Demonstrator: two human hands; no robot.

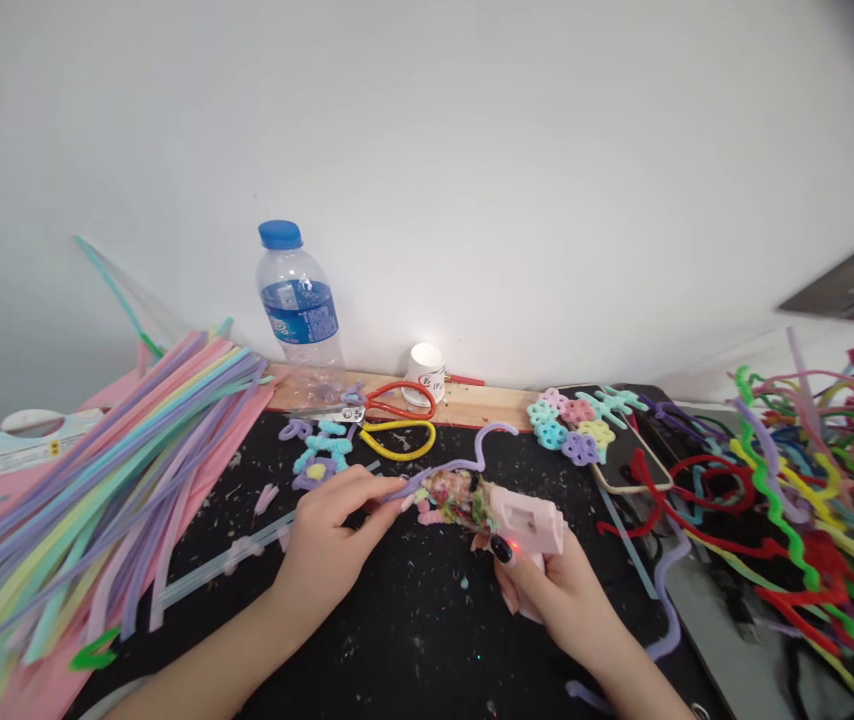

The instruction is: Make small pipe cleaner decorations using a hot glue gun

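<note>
My right hand is wrapped round a pale pink glue gun, whose front end is covered in matted, multicoloured fuzz. A small red light glows near my thumb. My left hand pinches a purple pipe cleaner between thumb and fingertips, right at the glue gun's nozzle end. The pipe cleaner's free end curls up and away to the right. Whether the nozzle touches it is hidden by the fuzz. Just beyond my left hand lies a turquoise and purple pipe-cleaner piece with a yellow-centred flower.
Scissors with red and yellow handles lie behind my hands. A water bottle and a paper cup stand by the wall. Straight pipe cleaners spread at left; tangled ones pile at right. A pastel flower ring rests on a phone.
</note>
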